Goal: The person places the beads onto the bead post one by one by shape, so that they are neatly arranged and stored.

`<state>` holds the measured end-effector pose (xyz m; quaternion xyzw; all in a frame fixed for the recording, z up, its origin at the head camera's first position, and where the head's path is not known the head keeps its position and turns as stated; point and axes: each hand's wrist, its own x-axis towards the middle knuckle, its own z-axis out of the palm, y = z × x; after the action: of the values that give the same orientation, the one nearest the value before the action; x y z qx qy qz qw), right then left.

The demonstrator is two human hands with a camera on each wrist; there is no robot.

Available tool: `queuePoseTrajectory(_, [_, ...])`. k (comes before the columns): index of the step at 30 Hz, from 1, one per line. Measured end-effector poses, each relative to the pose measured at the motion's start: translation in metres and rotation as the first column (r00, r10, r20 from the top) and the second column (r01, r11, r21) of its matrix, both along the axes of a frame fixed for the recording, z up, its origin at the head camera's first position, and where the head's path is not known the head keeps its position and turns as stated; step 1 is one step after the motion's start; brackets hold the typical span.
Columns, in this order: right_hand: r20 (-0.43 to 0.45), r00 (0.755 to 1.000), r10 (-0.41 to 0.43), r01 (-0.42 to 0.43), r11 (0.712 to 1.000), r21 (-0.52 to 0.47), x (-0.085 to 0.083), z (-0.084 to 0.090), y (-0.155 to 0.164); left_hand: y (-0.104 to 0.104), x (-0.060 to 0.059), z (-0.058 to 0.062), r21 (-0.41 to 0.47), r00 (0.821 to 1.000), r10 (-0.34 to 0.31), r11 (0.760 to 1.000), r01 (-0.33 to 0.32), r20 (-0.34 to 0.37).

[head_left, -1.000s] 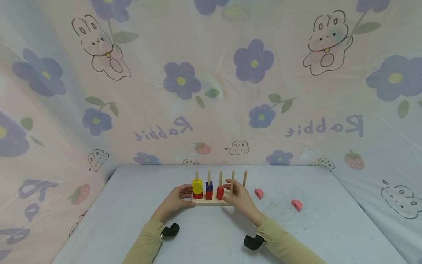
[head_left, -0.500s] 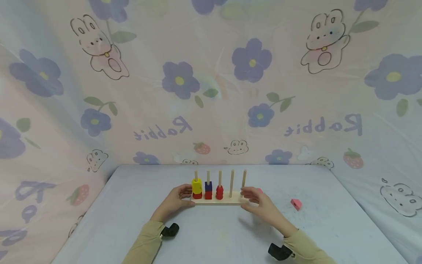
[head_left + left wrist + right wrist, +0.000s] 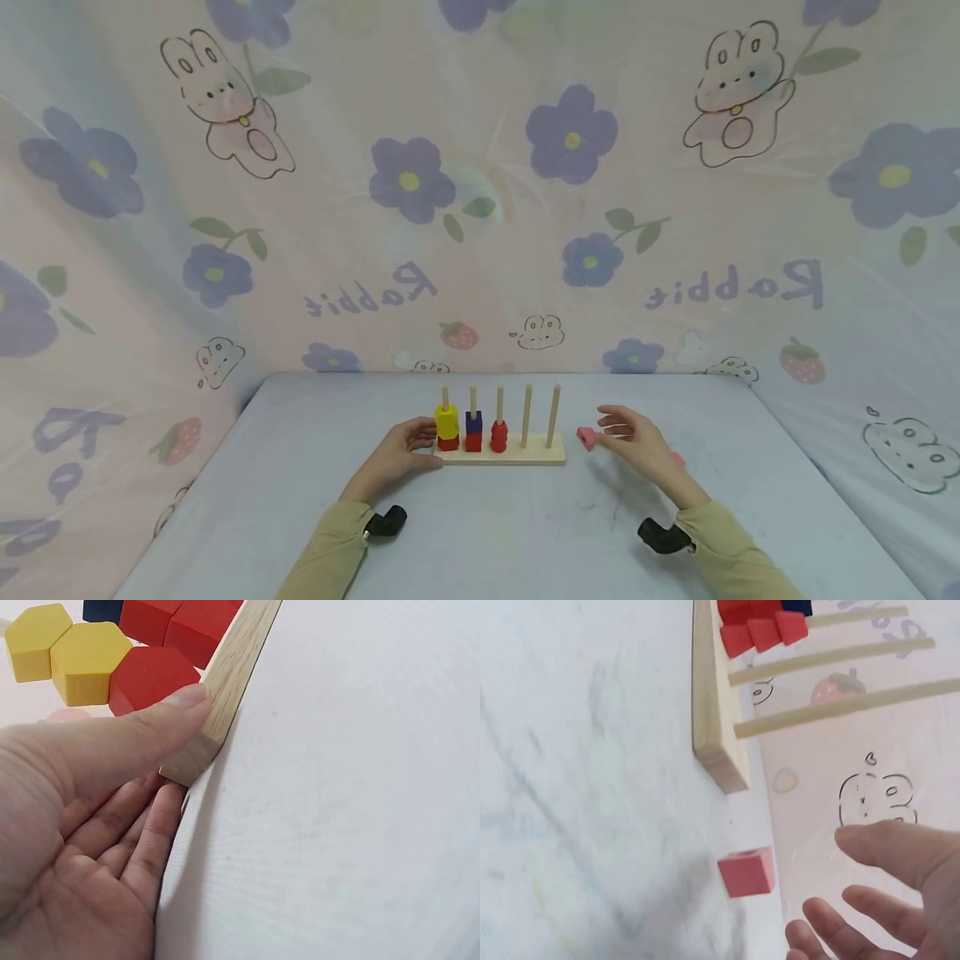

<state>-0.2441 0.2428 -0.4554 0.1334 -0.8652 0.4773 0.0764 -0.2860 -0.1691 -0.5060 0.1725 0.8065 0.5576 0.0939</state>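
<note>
A wooden peg stand (image 3: 536, 456) lies lengthwise on the table. Its leftmost peg carries yellow hexagonal blocks (image 3: 447, 422) above a red one (image 3: 154, 679). A dark blue block (image 3: 473, 420) sits over red on the second peg, and red blocks (image 3: 499, 437) fill the lower part of the third. The two right pegs (image 3: 527, 417) are bare. My left hand (image 3: 402, 452) grips the stand's left end, thumb on top at its edge. Beyond the right end, my right hand (image 3: 639, 447), thumb and fingers spread, is close to a pink triangular block (image 3: 747, 873).
A second pink block (image 3: 678, 459) shows partly behind the right hand. Behind the white table (image 3: 495, 533) hangs a curtain (image 3: 480, 250) with flowers and rabbits. Each wrist bears a black camera (image 3: 663, 536).
My right hand has left the red blocks on the third peg, moving right past the stand's end to the nearer pink block. The left hand has kept its grip in place.
</note>
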Motion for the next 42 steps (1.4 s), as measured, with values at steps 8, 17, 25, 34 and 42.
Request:
queuePoseTrajectory(8, [0.092,0.995,-0.036,0.028,0.996,0.085,-0.012,-0.014,0.012,0.003,0.004,0.005,0.012,1.0,-0.013,1.0,0.013,-0.01])
queuePoseTrajectory(17, [0.103,0.993,-0.059,0.042,0.987,0.154,-0.019,-0.023,0.007,0.0,-0.004,-0.004,0.022,0.999,-0.025,0.999,0.026,-0.024])
queuePoseTrajectory(25, [0.147,0.986,-0.075,0.053,0.987,0.152,-0.022,-0.029,0.001,0.001,-0.005,-0.003,0.006,0.999,-0.027,1.0,0.027,-0.04])
queuePoseTrajectory(34, [0.088,0.996,-0.022,0.008,0.987,0.162,-0.024,-0.03,-0.004,0.0,-0.004,-0.001,-0.003,1.0,-0.005,1.0,0.005,-0.027])
queuePoseTrajectory(42, [0.056,0.998,0.032,-0.041,0.986,0.163,-0.027,-0.034,-0.006,0.001,-0.001,0.002,-0.017,1.0,0.01,1.0,-0.01,-0.016])
